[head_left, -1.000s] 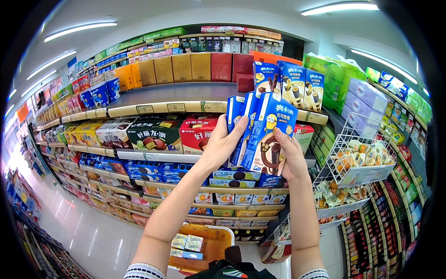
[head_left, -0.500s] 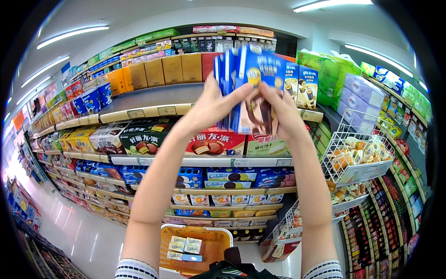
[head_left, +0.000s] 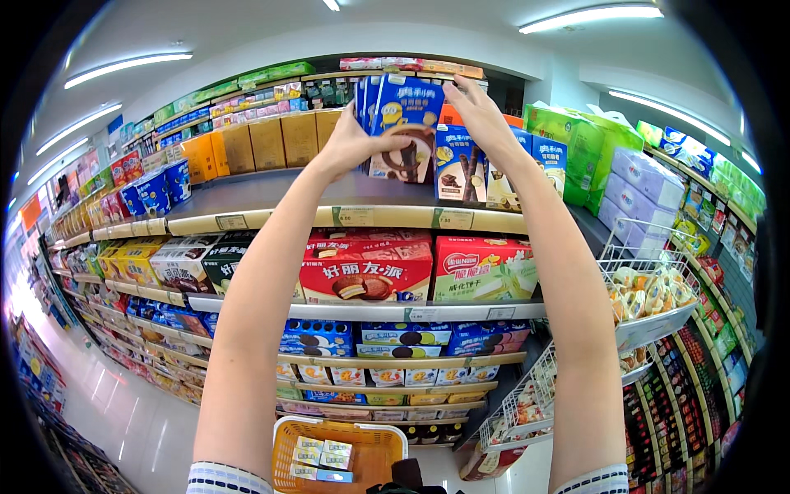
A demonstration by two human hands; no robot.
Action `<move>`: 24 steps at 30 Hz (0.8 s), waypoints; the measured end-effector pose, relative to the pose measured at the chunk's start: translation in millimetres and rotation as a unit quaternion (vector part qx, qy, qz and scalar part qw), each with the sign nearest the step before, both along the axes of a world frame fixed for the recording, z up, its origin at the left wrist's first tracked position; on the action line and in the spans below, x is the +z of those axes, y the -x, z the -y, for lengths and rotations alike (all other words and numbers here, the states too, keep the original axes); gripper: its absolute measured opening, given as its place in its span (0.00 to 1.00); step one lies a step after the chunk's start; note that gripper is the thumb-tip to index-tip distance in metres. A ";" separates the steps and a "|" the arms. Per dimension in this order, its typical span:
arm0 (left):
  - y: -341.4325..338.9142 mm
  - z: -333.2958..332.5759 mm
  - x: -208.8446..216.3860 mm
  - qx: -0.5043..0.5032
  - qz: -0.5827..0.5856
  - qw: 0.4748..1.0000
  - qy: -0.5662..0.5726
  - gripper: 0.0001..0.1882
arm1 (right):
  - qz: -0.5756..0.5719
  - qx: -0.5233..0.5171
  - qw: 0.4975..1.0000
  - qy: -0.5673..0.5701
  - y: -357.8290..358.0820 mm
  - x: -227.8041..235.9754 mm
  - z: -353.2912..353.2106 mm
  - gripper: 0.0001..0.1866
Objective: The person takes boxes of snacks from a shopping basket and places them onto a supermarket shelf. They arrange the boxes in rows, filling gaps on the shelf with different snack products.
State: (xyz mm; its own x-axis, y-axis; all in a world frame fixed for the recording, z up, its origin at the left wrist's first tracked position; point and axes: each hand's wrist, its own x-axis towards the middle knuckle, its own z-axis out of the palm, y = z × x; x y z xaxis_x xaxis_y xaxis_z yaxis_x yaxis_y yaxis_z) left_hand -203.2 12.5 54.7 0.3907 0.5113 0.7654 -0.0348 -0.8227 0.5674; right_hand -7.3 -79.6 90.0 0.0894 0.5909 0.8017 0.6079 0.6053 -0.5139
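Note:
My left hand (head_left: 358,144) grips a stack of blue biscuit boxes (head_left: 409,107), its thumb across the front and its fingers behind the left side. The boxes stand upright, lower edges at the upper shelf (head_left: 329,185); whether they rest on it I cannot tell. My right hand (head_left: 481,115) is at the stack's upper right corner, fingers stretched out and partly apart; whether they touch the boxes I cannot tell. Below that hand stands a similar blue box (head_left: 461,169) with brown rolls pictured on it. Another blue box (head_left: 549,156) sits right of my right wrist.
Gold boxes (head_left: 267,144) line the shelf's back at left, with blue tubs (head_left: 152,193) beyond. Red boxes (head_left: 366,276) fill the shelf below. A white wire rack (head_left: 654,317) juts out at right. An orange basket (head_left: 378,453) holding small cartons stands on the floor.
The stack has moved slightly left and back over the shelf. My right hand has left its front for its upper right corner. A blue box beneath that hand now shows.

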 end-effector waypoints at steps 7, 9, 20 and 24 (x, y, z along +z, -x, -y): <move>-15.3 -40.9 -33.1 0.005 -0.009 0.997 0.076 0.50 | 0.155 -0.139 0.978 0.016 -31.5 6.1 -43.1 0.29; -17.3 -47.7 -38.1 -0.017 -0.026 0.996 0.088 0.55 | 0.186 -0.137 0.971 0.065 -34.2 7.9 -53.9 0.29; -24.2 -39.5 -44.7 -0.087 -0.094 0.971 0.200 0.52 | 0.292 -0.189 0.927 0.138 -49.8 16.7 -108.7 0.31; -24.2 -42.8 -45.1 -0.096 -0.136 0.962 0.218 0.46 | 0.264 -0.175 0.929 0.193 -49.5 27.3 -117.7 0.38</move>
State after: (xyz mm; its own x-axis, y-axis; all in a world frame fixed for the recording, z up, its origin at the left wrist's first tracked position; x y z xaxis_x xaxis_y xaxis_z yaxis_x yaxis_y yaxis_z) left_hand -179.0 55.3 9.6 0.6654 0.6591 0.3506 0.0371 -0.4983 0.8662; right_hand 42.2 38.1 117.3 -0.0164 0.8521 0.5232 0.9616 0.1568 -0.2252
